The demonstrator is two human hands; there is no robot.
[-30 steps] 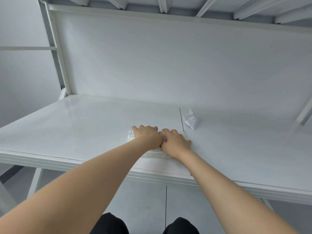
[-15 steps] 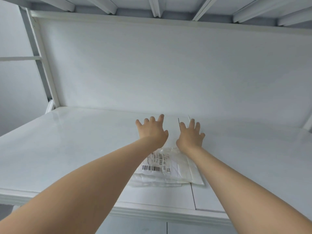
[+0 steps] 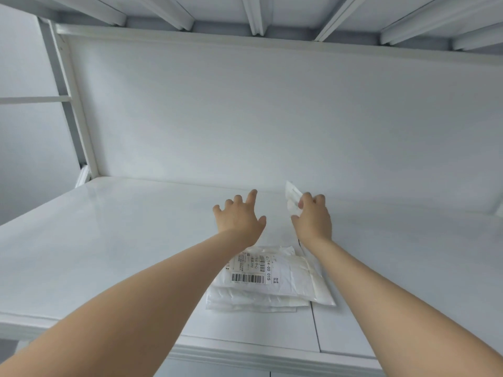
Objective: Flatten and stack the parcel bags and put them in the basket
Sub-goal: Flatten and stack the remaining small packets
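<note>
Our right hand [image 3: 313,217], right of the frame's centre, pinches a small crumpled white parcel bag [image 3: 291,197] between thumb and curled fingers. The bag sticks up and to the left out of the grip, just in front of the white back panel [image 3: 272,118]; we cannot tell whether its lower edge touches the table. Our left hand [image 3: 239,219] is just left of it, apart from the bag, fingers spread and straight, holding nothing. Whether it touches the tabletop we cannot tell.

Below the two wrists, in the lower middle of the frame, a stack of flattened parcel bags [image 3: 275,297] lies on the white table [image 3: 109,240]. The top bag carries a shipping label [image 3: 251,270] with barcodes. The stack's right corner crosses a thin seam [image 3: 315,330] in the tabletop. A white frame upright [image 3: 73,104] stands at the upper left, and white beams [image 3: 253,14] run across the top.
</note>
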